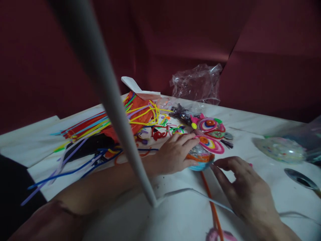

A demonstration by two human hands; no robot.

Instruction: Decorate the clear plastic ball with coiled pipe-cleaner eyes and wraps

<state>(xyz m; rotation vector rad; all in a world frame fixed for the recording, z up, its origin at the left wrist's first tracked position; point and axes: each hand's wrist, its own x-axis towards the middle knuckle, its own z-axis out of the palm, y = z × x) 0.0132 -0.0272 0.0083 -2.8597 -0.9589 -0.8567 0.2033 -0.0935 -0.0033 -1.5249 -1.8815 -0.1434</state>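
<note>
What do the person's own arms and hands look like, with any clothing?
No gloves or rings show on the left hand or right hand. The left forearm is bare below a dull maroon sleeve; on the right, no sleeve shows.

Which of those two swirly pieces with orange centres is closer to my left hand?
The lower pink-rimmed swirl, right by the left hand at its fingertips. The upper swirl sits above it in the picture, farther from that hand.

- I'm seeing dim light greying the tabletop (180, 204) and dulling the left hand (175, 152) and right hand (248, 190).
- A faint sheen is crossing the dark red backdrop (165, 43).
- The clear plastic bag (195, 83) is glinting.
- The foreground pole (110, 87) is blurring upward.
</note>
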